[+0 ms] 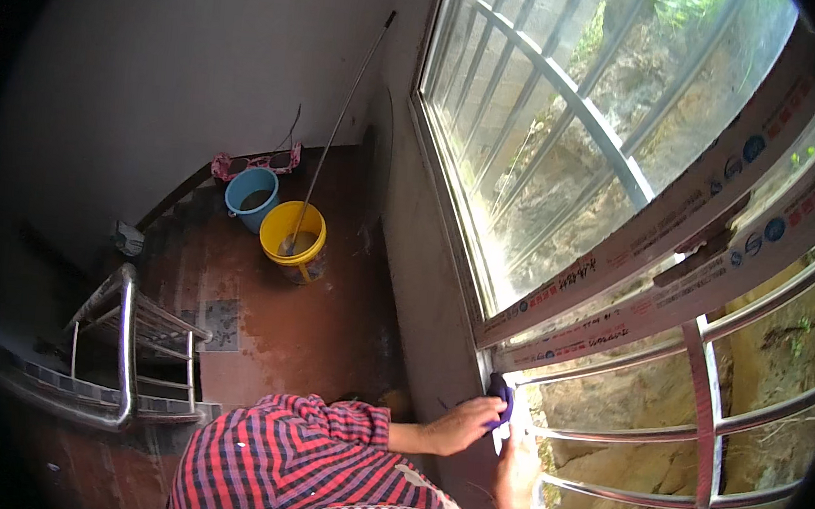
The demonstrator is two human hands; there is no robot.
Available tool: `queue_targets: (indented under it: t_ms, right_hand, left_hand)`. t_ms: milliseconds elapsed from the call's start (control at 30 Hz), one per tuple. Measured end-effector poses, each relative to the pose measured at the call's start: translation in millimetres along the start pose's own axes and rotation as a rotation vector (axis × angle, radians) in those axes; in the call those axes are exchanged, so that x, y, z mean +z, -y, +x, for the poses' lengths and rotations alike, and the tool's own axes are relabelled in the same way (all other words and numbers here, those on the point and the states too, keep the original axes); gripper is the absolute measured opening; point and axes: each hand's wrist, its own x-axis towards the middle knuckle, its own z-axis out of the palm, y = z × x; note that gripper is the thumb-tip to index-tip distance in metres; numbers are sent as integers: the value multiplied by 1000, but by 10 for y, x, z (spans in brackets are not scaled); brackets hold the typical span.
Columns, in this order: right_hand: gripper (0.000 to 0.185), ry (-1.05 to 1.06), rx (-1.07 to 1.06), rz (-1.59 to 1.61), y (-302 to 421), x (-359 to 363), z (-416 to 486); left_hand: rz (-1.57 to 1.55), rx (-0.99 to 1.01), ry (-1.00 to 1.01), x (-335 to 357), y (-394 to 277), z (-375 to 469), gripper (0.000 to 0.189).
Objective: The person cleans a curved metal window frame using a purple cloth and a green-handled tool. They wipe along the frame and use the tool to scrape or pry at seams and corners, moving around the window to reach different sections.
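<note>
My left hand [467, 424] is closed on a dark purple cloth [498, 398] and presses it against the lower corner of the window frame [483, 364]. My right hand [518, 471] lies just below it along the bright sill, its fingers pointing towards the cloth. Glare washes out those fingertips, so whether they grip anything is unclear. Something small and white [501, 434] shows between the two hands. Both arms come from red-and-black striped sleeves.
Curved metal bars [616, 432] stand outside the opening, beside sash rails [591, 290] covered in printed film. On the reddish floor are a yellow bucket [310, 258] holding a long pole [344, 106], and a blue bucket [256, 217]. A metal stair railing [126, 347] stands left.
</note>
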Motion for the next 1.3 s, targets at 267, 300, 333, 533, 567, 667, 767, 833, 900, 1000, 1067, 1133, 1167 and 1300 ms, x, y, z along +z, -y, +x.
queue_targets:
  t_ms: [267,300,333,533,567,667,767,833,900,1000,1067,1133,1167,1300]
  right_hand:
    - [39,-151,-257,-151,-49,393,453]
    - [39,-332,-322,-254,-89,386,454]
    - [40,-203,-254,-221,-120,312,354]
    - [39,-91,-164,-25,271,-374,144]
    - [39,-174,-206,19,367,-439,198]
    - [37,-307,-229,112,463,-509,305]
    - [32,-155,-147,207,322,-384,251]
    - [30,-197,-46,90,205,-209,148]
    - [29,-121,58,142,44,-122,-72]
    - [28,-121,89,200,-27,-17,-203]
    - [25,-65,112,249,-14,-16,-218]
    - [23,-75,123,337,16,-46,-212]
    - [22,-101,120,405,29,-60,-212]
    - [26,-43,186,576,33,-62,-263]
  left_hand:
    - [-58,-194,-393,-67,218,228,28]
    - [-10,-170,-293,-83,253,235,27]
    - [9,-184,-208,-93,263,233,27]
    - [197,-54,-139,-209,123,269,28]
    - [256,-57,-142,-258,105,282,31]
    - [194,-31,-161,-393,55,256,36]
    - [-8,-152,-209,-456,-50,105,39]
    - [-93,-253,-264,-494,-109,8,37]
    - [-153,-308,-301,-544,-127,-51,37]
    - [-195,-397,-286,-583,-108,-74,38]
    - [-263,-400,-302,-593,-45,-69,36]
    - [-404,-437,-342,-593,41,-82,35]
    - [-484,-447,-353,-591,88,-94,34]
    - [-799,-643,-567,-612,238,-118,23]
